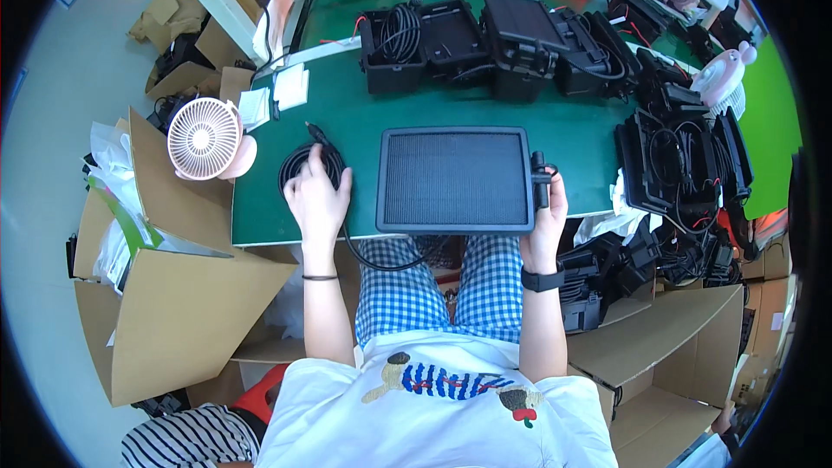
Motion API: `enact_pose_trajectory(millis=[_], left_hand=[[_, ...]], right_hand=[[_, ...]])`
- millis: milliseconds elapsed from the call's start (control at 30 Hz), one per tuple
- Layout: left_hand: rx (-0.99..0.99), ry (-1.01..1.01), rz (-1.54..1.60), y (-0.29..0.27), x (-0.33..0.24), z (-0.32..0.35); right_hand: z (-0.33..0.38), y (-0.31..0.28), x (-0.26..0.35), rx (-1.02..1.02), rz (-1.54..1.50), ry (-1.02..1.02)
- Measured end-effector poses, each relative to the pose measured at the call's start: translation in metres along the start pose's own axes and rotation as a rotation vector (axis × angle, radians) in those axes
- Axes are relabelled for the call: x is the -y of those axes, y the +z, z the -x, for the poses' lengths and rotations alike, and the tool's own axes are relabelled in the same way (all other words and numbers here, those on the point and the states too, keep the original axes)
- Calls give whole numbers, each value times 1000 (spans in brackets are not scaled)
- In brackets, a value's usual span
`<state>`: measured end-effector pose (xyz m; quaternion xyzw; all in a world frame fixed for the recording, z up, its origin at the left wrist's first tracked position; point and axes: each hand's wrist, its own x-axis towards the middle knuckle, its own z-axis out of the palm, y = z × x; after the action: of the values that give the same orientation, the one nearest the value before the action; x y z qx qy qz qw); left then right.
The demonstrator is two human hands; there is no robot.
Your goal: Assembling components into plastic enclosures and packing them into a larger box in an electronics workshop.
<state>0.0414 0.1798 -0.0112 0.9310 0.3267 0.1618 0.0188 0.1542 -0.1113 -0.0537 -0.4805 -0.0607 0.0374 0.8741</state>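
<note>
The left hand point(318, 192) is lying flat on the coiled black cable point(305, 166) while the right hand point(546, 208) is gripping the solar panel's point(455, 178) bracket between them; best keeping the coil pinned

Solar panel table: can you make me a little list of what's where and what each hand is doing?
surface: green table
middle: dark solar panel, lying flat
left hand: resting on a coiled black cable
right hand: gripping the black bracket at the panel's right edge
left of table: pink fan, cardboard boxes
far side: row of open black cases
right side: pile of black parts
</note>
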Motion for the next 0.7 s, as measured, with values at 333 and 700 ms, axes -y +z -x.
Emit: enact_pose_trajectory(millis=[333, 700], left_hand=[[-585, 421, 501, -105, -55, 39], [-186, 911, 448, -104, -122, 53]], right_hand=[[-1, 1, 2, 11, 37, -9], [20, 7, 63, 105, 502, -463]])
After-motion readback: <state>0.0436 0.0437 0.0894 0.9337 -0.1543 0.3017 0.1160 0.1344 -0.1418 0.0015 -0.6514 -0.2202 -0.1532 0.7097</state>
